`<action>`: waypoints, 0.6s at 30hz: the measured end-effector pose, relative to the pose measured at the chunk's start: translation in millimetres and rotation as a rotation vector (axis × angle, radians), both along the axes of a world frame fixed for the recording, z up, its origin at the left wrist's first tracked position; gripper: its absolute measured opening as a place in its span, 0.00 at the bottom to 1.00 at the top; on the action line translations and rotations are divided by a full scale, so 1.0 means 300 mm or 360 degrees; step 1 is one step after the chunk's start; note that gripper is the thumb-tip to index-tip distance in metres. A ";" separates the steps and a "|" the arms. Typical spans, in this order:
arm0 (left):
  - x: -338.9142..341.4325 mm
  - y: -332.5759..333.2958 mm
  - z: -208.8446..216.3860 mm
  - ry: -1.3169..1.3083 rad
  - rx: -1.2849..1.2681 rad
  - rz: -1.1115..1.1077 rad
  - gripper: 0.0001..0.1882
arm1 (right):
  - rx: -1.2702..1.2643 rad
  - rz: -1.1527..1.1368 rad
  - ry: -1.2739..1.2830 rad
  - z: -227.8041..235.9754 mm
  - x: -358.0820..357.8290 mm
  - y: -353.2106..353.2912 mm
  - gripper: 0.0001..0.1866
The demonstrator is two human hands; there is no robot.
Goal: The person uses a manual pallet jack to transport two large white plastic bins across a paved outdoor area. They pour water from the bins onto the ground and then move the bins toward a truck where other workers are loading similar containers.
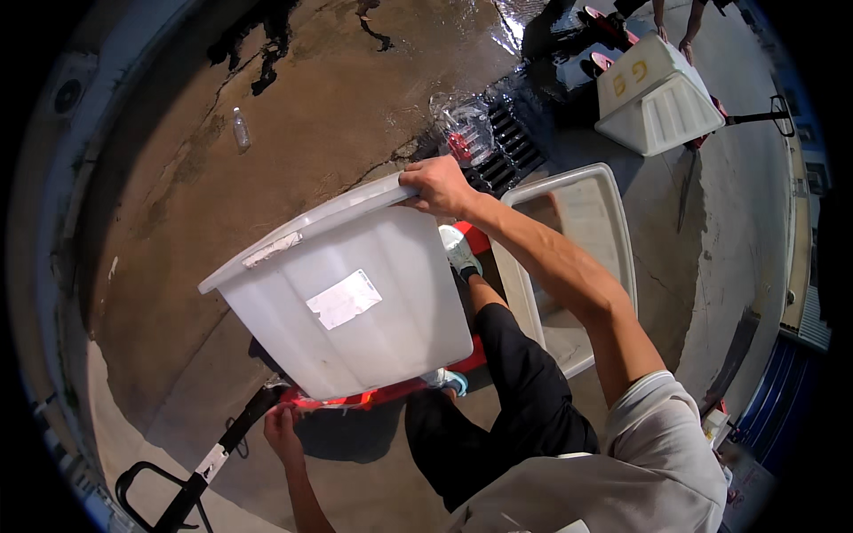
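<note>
A large white plastic bin (391, 311) with a torn paper label (345, 299) leans tilted in front of me, over the red frame of a pallet truck (382, 393). My right hand (437, 185) is closed over the bin's rim at its far right corner. Down at the lower left, my left hand (283, 431) has its fingers curled at the bin's bottom edge, beside the red frame; what they grip there is hidden. The truck's black handle (200, 475) sticks out to the lower left. The bin's inside is out of sight.
Right of my legs stands another white bin (622, 240). A drain grate (511, 147) with clear plastic wrap (462, 124) lies on the wet ground ahead. A plastic bottle (241, 131) is far left. At upper right, another person's hands (686, 49) touch a tipped white bin (653, 98).
</note>
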State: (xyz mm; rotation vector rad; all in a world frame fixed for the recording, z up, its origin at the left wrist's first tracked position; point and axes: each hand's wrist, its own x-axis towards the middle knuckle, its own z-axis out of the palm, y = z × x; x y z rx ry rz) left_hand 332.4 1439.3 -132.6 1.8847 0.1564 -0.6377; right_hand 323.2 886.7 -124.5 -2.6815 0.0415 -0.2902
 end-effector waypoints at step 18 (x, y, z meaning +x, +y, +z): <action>-0.760 0.245 -0.279 0.0768 -0.0542 0.0898 0.26 | 0.0064 0.0142 0.0041 -0.181 -1.236 0.854 0.15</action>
